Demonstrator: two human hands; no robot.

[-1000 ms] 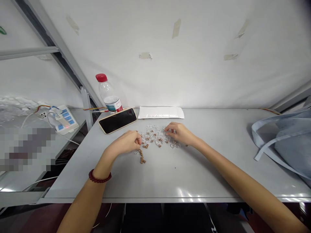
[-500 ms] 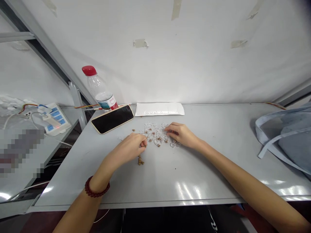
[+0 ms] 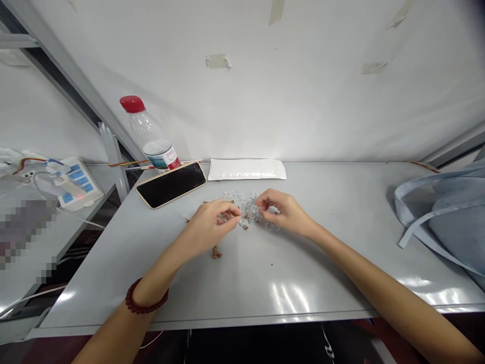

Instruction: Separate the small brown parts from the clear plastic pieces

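A heap of tiny clear pieces [image 3: 248, 206], looking like miniature vials, lies mixed with small brown corks [image 3: 246, 227] on the grey table. My left hand [image 3: 214, 220], wearing a dark red bead bracelet [image 3: 146, 301], pinches thumb and forefinger together at the heap's near left edge. What sits in that pinch is too small to make out. On the heap's right side, my right hand [image 3: 282, 210] has its fingers curled, with the fingertips among the clear pieces. Its hold is hard to see too. Several more corks [image 3: 216, 253] form a little cluster below my left hand.
A black-screened phone [image 3: 172, 185] leans by a red-capped bottle [image 3: 153, 139] at the back left. Against the wall lies a flat white packet [image 3: 247, 169]. A power strip [image 3: 78, 184] is on the far left, a light blue cloth bag [image 3: 450, 207] on the right.
My left hand has moved right and slightly up, from near the cork cluster to the heap. The right thumb has spread a little from the fingers. The view has shifted slightly.
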